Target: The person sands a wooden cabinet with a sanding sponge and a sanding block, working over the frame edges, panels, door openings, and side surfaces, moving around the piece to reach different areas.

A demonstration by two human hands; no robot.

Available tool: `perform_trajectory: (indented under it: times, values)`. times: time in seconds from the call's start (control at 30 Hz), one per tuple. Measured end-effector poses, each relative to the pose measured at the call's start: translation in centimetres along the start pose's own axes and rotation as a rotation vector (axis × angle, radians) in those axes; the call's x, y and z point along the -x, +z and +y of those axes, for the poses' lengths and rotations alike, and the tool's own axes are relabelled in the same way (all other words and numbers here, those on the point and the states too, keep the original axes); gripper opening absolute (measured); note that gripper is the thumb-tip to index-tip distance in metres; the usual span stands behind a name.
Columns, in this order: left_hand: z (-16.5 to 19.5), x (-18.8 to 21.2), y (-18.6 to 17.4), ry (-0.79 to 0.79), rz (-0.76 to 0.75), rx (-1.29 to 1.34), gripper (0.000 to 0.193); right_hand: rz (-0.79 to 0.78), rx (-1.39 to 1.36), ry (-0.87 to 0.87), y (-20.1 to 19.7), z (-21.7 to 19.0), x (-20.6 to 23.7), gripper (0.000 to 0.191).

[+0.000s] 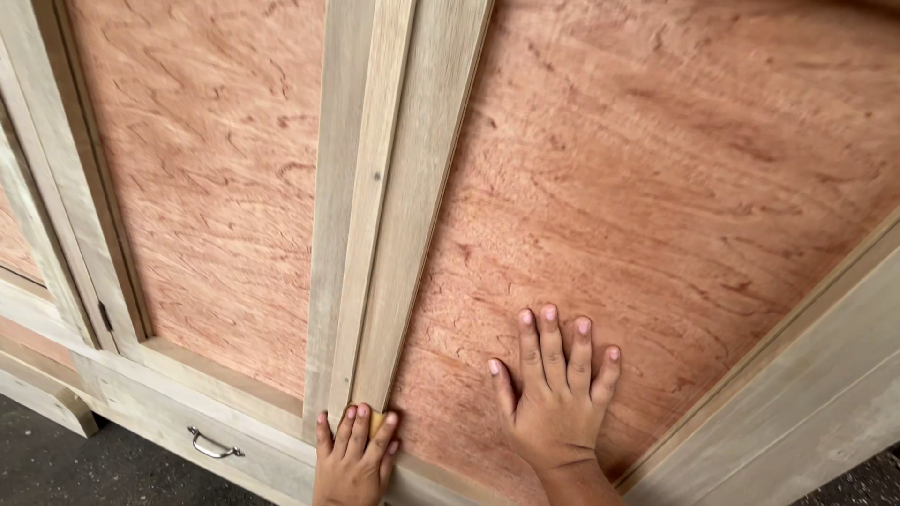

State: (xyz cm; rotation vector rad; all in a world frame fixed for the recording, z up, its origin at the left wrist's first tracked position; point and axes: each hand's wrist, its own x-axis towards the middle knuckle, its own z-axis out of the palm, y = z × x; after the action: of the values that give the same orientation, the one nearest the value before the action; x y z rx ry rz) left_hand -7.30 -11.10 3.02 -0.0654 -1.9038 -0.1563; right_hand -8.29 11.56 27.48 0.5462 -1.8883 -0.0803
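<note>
Left hand (354,450) lowest in frame, fingers closed over small tan sanding block (377,422) at foot of pale centre stile (375,206); right hand (555,389) spread flat on reddish panel (656,187), holding nothing; stile sanding judged barely begun, bare wood throughout, drawer handle (214,446) fitted

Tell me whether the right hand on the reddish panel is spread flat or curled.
Spread flat: the right hand lies palm-down on the reddish panel, all fingers extended and slightly apart, holding nothing.
</note>
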Motion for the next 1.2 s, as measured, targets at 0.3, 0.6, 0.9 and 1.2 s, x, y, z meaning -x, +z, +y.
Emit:
perform_trajectory:
  times: [0.3,0.6,0.9,1.2]
  values:
    - [0.5,-15.3,-7.0,0.116,-0.168,-0.115,0.054,-0.223,-0.096,0.05,0.0,1.7,7.2,0.069]
    - [2.8,-41.8,-15.2,-0.06,-0.366,-0.02,0.048,-0.294,-0.165,0.13,1.0,-0.1,7.9,0.078]
    - [0.1,-15.5,-10.4,0.202,-0.425,0.036,0.055,-0.475,-0.225,-0.09,0.7,-4.5,16.1,0.073]
    - [1.7,-3.5,-9.5,0.437,-0.582,0.094,0.064,-0.691,-0.491,0.11,-2.5,-7.3,20.1,0.082]
